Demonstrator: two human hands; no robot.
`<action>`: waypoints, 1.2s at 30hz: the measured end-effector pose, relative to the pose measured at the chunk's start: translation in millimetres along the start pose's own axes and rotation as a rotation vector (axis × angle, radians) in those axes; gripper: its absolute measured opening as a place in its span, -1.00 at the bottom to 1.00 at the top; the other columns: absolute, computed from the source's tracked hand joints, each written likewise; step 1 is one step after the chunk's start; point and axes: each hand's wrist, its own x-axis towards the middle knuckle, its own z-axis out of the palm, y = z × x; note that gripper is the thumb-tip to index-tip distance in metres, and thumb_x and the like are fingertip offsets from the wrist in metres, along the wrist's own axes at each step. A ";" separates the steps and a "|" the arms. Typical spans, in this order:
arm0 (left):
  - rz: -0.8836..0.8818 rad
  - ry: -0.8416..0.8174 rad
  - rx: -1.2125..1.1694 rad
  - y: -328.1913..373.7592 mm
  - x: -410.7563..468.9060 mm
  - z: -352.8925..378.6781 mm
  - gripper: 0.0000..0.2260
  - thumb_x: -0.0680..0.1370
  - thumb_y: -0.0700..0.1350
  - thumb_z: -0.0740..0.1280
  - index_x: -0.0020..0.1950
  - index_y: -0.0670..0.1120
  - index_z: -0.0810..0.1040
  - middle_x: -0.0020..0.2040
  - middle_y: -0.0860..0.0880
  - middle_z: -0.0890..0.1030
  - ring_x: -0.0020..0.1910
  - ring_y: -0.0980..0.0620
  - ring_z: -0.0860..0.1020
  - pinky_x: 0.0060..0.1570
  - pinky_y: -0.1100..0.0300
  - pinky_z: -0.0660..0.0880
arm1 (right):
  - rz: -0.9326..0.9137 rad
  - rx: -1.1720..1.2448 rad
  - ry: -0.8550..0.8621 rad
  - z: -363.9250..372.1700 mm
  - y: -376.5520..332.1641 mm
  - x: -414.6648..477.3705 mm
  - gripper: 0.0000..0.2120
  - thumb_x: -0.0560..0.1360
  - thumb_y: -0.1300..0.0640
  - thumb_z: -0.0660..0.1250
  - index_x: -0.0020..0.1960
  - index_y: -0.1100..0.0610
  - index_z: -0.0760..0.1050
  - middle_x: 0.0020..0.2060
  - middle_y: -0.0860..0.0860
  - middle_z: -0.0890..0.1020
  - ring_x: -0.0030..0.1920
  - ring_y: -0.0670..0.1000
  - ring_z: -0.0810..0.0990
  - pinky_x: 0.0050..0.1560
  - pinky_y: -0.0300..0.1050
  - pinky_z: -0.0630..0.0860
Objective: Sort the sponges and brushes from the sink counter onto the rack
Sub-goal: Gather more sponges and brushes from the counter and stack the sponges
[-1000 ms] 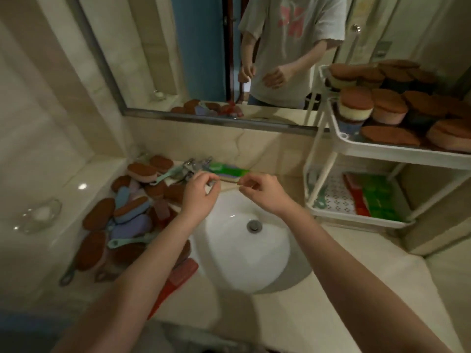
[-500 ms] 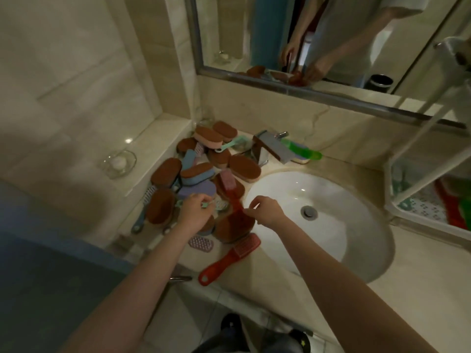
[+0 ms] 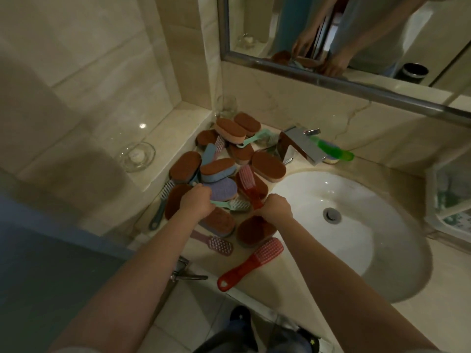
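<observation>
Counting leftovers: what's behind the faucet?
A green translucent handle, likely a brush, lies behind the faucet. Its left end is covered by the faucet. A pale piece under it is mostly hidden; can't identify it.

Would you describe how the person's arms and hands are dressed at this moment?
Both forearms are bare, and the left hand and right hand wear no gloves; no watch or bracelet shows. The mirror reflection shows a light short-sleeved T-shirt.
</observation>
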 end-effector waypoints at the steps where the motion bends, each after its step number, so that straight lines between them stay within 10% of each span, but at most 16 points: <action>1: -0.011 -0.026 0.027 0.4 3.4 -1.1 -0.82 0.55 -0.08 0.30 -0.21 -0.11 0.39 -0.22 -0.06 0.36 -0.12 -0.12 0.51 -0.12 -0.02 0.48 | -0.003 0.013 0.003 -0.5 0.1 2.4 -0.80 0.44 0.02 0.39 -0.11 0.11 0.43 -0.29 -0.01 0.49 -0.36 -0.09 0.44 -0.47 -0.28 0.28; 10: 0.010 -0.219 0.124 2.4 21.2 -3.1 -0.81 0.52 -0.08 0.34 -0.18 -0.10 0.37 -0.23 -0.07 0.39 -0.05 -0.15 0.52 -0.04 0.01 0.48 | -0.090 0.110 0.028 -13.4 2.0 5.5 -0.76 0.42 0.05 0.46 -0.02 0.20 0.59 -0.20 0.03 0.56 -0.18 -0.01 0.53 -0.23 -0.22 0.44; 19: 0.143 -0.200 0.122 -6.9 19.6 -9.4 -0.68 0.50 -0.24 0.26 -0.43 -0.08 0.28 -0.44 -0.09 0.26 -0.45 -0.06 0.28 -0.30 0.08 0.31 | -0.184 0.248 0.102 -24.7 5.6 -1.4 -0.80 0.40 0.03 0.49 -0.08 0.12 0.56 -0.20 -0.01 0.58 -0.30 -0.09 0.54 -0.32 -0.28 0.47; 26: 0.170 -0.067 -0.429 -1.8 -6.1 -16.9 -0.91 0.49 -0.18 0.40 -0.19 -0.17 0.56 -0.27 -0.02 0.54 -0.23 0.05 0.50 -0.12 0.15 0.45 | -0.223 0.466 0.196 -46.6 6.4 -22.5 -0.84 0.45 0.14 0.44 -0.11 0.15 0.47 -0.19 0.02 0.57 -0.38 -0.07 0.55 -0.49 -0.32 0.45; 36: 0.302 -0.068 -0.854 105.5 -28.3 -19.2 -0.87 0.49 -0.26 0.37 -0.19 -0.15 0.43 -0.26 -0.19 0.56 -0.57 0.12 0.54 -0.38 0.19 0.50 | -0.178 0.707 0.426 -91.5 62.8 -56.9 -0.83 0.46 0.22 0.42 -0.22 0.13 0.44 -0.26 0.14 0.57 -0.52 -0.11 0.51 -0.51 -0.29 0.41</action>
